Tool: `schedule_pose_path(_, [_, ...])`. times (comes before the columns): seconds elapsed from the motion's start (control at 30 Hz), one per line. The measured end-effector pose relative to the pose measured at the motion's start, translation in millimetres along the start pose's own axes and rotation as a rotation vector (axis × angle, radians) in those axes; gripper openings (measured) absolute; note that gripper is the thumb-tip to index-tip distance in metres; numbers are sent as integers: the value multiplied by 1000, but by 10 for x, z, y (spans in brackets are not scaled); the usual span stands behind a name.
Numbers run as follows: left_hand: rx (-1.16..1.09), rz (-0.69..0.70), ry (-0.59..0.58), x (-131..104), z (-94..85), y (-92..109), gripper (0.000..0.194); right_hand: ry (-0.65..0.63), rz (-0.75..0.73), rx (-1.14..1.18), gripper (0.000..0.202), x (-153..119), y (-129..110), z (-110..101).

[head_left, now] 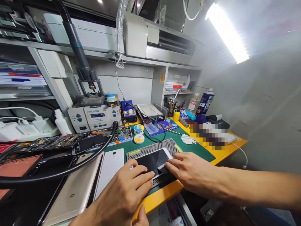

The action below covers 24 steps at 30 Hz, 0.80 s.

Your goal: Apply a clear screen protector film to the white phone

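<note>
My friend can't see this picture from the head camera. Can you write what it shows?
Two bare hands, left and right, work on a white-framed device with a dark screen, the right holding a small dark piece. Around them, a cluttered bench holds phones, tools and a green mat.

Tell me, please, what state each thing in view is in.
White-framed rectangular device: face up, screen dark.
Left hand: fingers spread, touching the device.
Right hand: pinching a flat black piece.
Gold metal phone: back up.
White rectangular phone: back up.
Long white tube lamp: lit.
Small yellow plastic bottle: upright.
Tall dark-blue spray can: upright.
</note>
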<state>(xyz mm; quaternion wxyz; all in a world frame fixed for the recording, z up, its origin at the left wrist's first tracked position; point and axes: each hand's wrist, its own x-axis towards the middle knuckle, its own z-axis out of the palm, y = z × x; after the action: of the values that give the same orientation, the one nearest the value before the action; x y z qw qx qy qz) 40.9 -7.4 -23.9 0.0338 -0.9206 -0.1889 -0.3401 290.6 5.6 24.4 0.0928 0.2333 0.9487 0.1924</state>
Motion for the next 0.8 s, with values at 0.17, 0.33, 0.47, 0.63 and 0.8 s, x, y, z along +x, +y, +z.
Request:
schedule_pose_path(0.17, [99,52,-18,-92,147,-70,34,9,-39,-42,14,136,83,0])
schedule_pose_path(0.33, [103,60,-20,-69,123,-89,34,-48,5,44,16,329,203,-18])
schedule_pose_path(0.47, [120,81,49,-10,94,-59,29,-78,81,150,15,446,357,-52])
schedule_pose_path(0.63, [256,137,82,29,52,88,28,-11,185,176,19,349,447,-162])
schedule_pose_path(0.8, [442,244,211,6,172,183,13,160,21,224,23,194,138,-168])
